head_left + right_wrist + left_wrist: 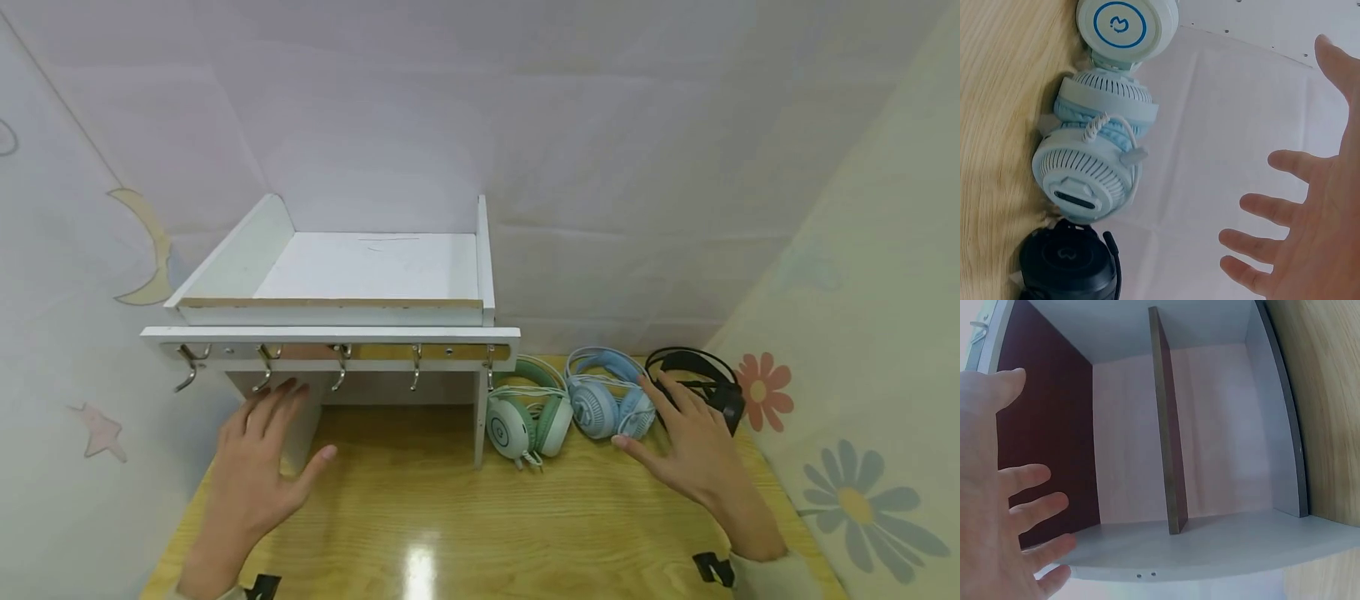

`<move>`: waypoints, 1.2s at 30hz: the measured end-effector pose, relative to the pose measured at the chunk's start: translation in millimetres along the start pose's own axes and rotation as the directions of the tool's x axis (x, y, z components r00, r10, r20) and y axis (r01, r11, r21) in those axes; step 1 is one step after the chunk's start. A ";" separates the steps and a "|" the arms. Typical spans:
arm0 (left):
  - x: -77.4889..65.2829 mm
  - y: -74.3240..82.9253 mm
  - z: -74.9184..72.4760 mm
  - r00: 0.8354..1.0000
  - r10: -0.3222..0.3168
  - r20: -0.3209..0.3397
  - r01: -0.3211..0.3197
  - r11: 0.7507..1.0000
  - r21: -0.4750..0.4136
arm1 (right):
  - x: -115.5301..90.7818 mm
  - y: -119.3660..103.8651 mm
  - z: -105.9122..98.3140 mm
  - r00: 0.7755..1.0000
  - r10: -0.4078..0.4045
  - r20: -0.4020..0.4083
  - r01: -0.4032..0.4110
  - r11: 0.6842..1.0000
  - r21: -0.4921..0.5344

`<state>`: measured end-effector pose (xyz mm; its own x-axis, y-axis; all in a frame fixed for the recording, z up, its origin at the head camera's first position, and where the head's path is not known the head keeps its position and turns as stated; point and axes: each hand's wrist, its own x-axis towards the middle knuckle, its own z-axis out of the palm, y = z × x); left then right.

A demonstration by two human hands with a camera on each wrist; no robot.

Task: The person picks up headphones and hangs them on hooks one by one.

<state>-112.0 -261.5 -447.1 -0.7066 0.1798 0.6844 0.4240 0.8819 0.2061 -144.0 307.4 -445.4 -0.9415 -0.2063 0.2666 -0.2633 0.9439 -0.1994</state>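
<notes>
My left hand [258, 467] hovers with spread fingers in front of the white shelf rack [330, 315], below its row of metal hooks [340, 367]. In the left wrist view that hand is beside the rack's open compartments, split by a divider [1169, 437]. My right hand [693, 450] is held out, fingers apart, nearest the light blue headphones [600, 400] and black headphones [723, 400]. Green-and-white headphones [528, 417] lie against the rack's right side. Neither hand holds anything. The right wrist view shows the blue headphones [1085, 169] between the other two pairs.
The wooden table [465, 525] carries the rack and headphones. Pale cloth walls [600, 167] enclose it at the back and both sides, with printed flowers [855, 504] at right and a moon [153, 250] at left. The rack's top tray [367, 267] has raised sides.
</notes>
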 end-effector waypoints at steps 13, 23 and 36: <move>-2.4 -9.8 -6.7 0.981 -0.034 -0.192 0.017 0.996 -0.088 | 5.7 -6.9 11.9 0.999 -0.031 -0.014 0.033 0.988 0.152; -5.7 -22.7 -30.5 0.959 -0.193 -0.206 0.157 0.971 -0.179 | 8.7 -13.8 29.0 0.999 -0.032 -0.011 0.034 0.947 0.319; 6.3 -50.5 -63.0 0.921 -0.313 -0.233 0.165 0.853 -0.494 | 12.9 -19.1 46.2 1.000 -0.020 -0.004 0.020 0.906 0.422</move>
<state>-102.1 -332.4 -409.1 -0.6516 -0.2119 0.7284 0.5251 0.5670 0.6347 -160.8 274.8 -481.7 -0.9352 -0.2245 0.2739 -0.3462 0.7425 -0.5734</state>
